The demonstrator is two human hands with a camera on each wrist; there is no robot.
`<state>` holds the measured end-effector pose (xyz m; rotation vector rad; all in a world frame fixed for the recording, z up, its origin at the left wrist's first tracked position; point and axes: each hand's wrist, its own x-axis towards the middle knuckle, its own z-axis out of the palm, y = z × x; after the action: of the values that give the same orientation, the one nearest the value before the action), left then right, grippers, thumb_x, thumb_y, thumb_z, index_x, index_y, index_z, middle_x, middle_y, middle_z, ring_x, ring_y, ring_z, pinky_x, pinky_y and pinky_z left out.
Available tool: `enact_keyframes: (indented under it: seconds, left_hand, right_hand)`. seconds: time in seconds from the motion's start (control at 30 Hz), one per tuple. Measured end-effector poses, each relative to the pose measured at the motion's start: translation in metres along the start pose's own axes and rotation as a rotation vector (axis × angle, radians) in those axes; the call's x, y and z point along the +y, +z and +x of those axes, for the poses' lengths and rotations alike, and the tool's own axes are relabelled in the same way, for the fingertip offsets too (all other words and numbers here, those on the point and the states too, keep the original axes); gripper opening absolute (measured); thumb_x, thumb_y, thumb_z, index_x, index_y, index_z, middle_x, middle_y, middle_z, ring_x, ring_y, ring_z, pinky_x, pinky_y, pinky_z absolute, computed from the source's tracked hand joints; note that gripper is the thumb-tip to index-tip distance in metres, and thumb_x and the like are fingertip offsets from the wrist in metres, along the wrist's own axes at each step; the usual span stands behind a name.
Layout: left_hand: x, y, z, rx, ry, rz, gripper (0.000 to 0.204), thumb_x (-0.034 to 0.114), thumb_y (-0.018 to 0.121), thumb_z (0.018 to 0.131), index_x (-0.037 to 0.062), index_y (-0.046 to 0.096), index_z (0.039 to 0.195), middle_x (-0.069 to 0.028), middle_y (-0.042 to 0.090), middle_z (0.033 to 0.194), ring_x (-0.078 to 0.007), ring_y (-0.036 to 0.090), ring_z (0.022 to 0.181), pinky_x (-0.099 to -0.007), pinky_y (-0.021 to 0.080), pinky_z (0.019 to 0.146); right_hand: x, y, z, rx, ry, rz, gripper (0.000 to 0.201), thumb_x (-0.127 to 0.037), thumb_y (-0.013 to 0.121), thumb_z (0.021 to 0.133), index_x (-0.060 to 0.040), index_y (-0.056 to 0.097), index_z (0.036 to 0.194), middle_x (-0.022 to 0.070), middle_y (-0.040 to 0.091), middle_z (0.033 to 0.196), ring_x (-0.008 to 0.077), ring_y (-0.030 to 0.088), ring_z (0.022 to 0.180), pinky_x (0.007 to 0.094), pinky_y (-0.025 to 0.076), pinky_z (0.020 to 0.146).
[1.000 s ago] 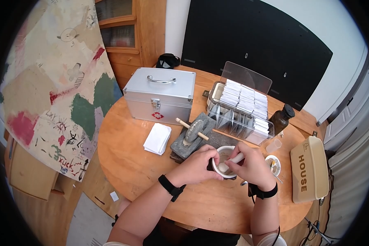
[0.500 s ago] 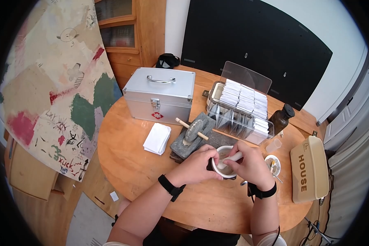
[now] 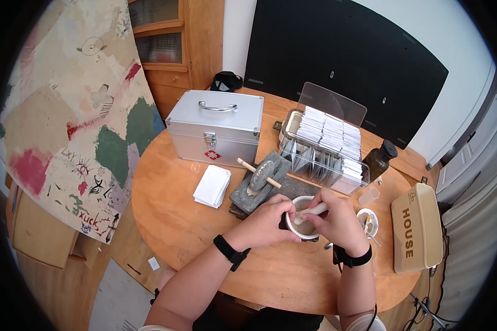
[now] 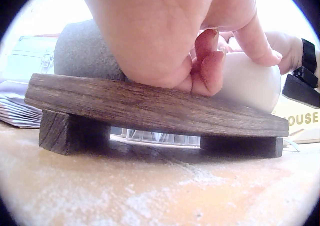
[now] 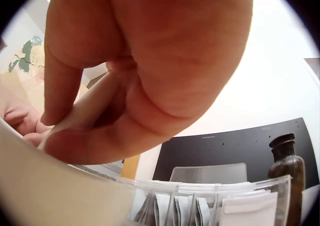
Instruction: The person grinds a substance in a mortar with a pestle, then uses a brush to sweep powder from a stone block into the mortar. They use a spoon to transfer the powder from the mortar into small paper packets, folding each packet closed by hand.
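A white mortar (image 3: 308,234) stands on a dark wooden stand (image 4: 150,108) at the table's near middle. My left hand (image 3: 268,222) grips the mortar's left side, thumb at the rim; the left wrist view has its fingers curled against the white wall (image 4: 252,83). Between thumb and fingers, my right hand (image 3: 339,220) pinches a white pestle (image 3: 316,209), whose lower end is inside the mortar. Greyish-brown matter (image 3: 306,225) lies in the bowl. In the right wrist view the pestle (image 5: 90,103) slants down from the right hand (image 5: 145,50).
Behind the mortar are a grey stone grinder (image 3: 259,179) with a wooden rod, white papers (image 3: 212,186), a silver case (image 3: 214,129) and a clear box of packets (image 3: 326,143). Rightward are a small dish (image 3: 373,219), a plastic cup (image 3: 368,195), a brown bottle (image 3: 380,160) and a HOUSE box (image 3: 417,229).
The pestle has shifted within the mortar, its lower end moving slightly up and its handle tilting flatter, with the right hand's fingers. The left hand keeps its hold on the mortar.
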<state>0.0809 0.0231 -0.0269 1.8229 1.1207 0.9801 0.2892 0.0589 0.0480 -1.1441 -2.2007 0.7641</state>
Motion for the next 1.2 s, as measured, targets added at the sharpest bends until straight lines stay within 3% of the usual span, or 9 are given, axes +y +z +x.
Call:
enact_keyframes:
  seconds: [0.1, 0.3, 0.5, 0.67, 0.73, 0.77, 0.83, 1.0, 1.2]
  left_hand:
    - [-0.001, 0.0, 0.0, -0.001, -0.001, 0.006, 0.047, 0.017, 0.096, 0.072, 0.0064, 0.059, 0.099, -0.0045, 0.05, 0.112, -0.014, 0.054, 0.083, -0.0292, 0.049, 0.072]
    - [0.0, -0.001, 0.0, 0.005, 0.007, 0.01, 0.047, 0.018, 0.096, 0.072, 0.0066, 0.059, 0.098, -0.0044, 0.05, 0.111, -0.0137, 0.053, 0.082, -0.029, 0.049, 0.072]
    - [0.001, 0.0, 0.0, 0.001, 0.0, 0.013, 0.048, 0.018, 0.096, 0.072, 0.0067, 0.058, 0.098, -0.0038, 0.05, 0.111, -0.0131, 0.052, 0.081, -0.0291, 0.048, 0.071]
    - [0.002, -0.001, 0.0, 0.002, 0.005, 0.009, 0.048, 0.018, 0.096, 0.071, 0.0066, 0.058, 0.098, -0.0036, 0.05, 0.111, -0.0125, 0.052, 0.08, -0.0288, 0.048, 0.07]
    - [0.006, -0.003, 0.0, -0.028, -0.066, -0.015, 0.049, 0.02, 0.096, 0.069, 0.0066, 0.058, 0.097, -0.0097, 0.057, 0.114, -0.0275, 0.061, 0.104, -0.036, 0.052, 0.09]
    - [0.005, -0.003, 0.0, -0.028, -0.067, -0.015, 0.049, 0.02, 0.096, 0.069, 0.0066, 0.058, 0.097, -0.0097, 0.057, 0.114, -0.0275, 0.061, 0.104, -0.036, 0.052, 0.09]
    - [0.001, -0.001, 0.0, 0.003, 0.0, 0.005, 0.047, 0.016, 0.096, 0.072, 0.0065, 0.058, 0.098, -0.0033, 0.049, 0.11, -0.012, 0.052, 0.08, -0.0283, 0.048, 0.07]
    - [-0.001, 0.001, -0.001, 0.012, 0.017, 0.0, 0.046, 0.016, 0.096, 0.072, 0.0064, 0.058, 0.098, -0.0034, 0.049, 0.111, -0.0123, 0.052, 0.08, -0.0285, 0.048, 0.07]
    - [-0.002, 0.0, -0.001, 0.008, 0.007, -0.003, 0.047, 0.017, 0.096, 0.072, 0.0064, 0.058, 0.098, -0.0037, 0.049, 0.112, -0.0124, 0.051, 0.08, -0.0284, 0.048, 0.07]
  right_hand:
    - [-0.002, -0.01, -0.002, -0.104, 0.035, 0.028, 0.025, -0.008, 0.083, 0.082, -0.0022, 0.06, 0.092, 0.0154, 0.071, 0.074, 0.0254, 0.073, 0.067, 0.0344, 0.055, 0.06]
    - [0.004, -0.014, -0.002, 0.003, 0.086, -0.095, 0.025, -0.008, 0.084, 0.082, -0.0022, 0.06, 0.089, 0.0136, 0.069, 0.071, 0.0248, 0.071, 0.064, 0.0339, 0.055, 0.059]
    - [0.0, -0.005, 0.0, 0.037, -0.027, -0.046, 0.025, -0.009, 0.084, 0.083, -0.0023, 0.06, 0.09, 0.0146, 0.07, 0.072, 0.0256, 0.073, 0.067, 0.0338, 0.055, 0.061]
    - [-0.004, -0.011, -0.002, -0.101, 0.102, -0.015, 0.025, -0.009, 0.084, 0.082, -0.0022, 0.06, 0.089, 0.015, 0.071, 0.072, 0.0262, 0.073, 0.068, 0.0344, 0.055, 0.06]
    - [-0.002, -0.015, -0.001, -0.089, 0.104, -0.051, 0.025, -0.009, 0.083, 0.081, -0.002, 0.06, 0.089, 0.0152, 0.071, 0.072, 0.0262, 0.074, 0.068, 0.0345, 0.055, 0.06]
    - [-0.001, -0.017, -0.001, -0.077, 0.106, -0.087, 0.025, -0.009, 0.083, 0.081, -0.0017, 0.06, 0.089, 0.0153, 0.071, 0.072, 0.0262, 0.074, 0.068, 0.0346, 0.055, 0.06]
    - [0.004, -0.015, -0.001, -0.033, 0.097, -0.089, 0.026, -0.009, 0.083, 0.081, -0.0016, 0.06, 0.089, 0.0155, 0.071, 0.073, 0.0263, 0.073, 0.068, 0.0346, 0.055, 0.06]
    - [0.003, -0.004, 0.0, 0.051, 0.042, -0.081, 0.027, -0.01, 0.084, 0.083, -0.0016, 0.06, 0.09, 0.0163, 0.071, 0.074, 0.0272, 0.073, 0.067, 0.035, 0.055, 0.06]
    - [-0.005, -0.004, -0.002, -0.041, 0.036, -0.01, 0.027, -0.01, 0.084, 0.083, -0.0026, 0.059, 0.089, 0.0159, 0.07, 0.073, 0.027, 0.072, 0.065, 0.0352, 0.055, 0.06]
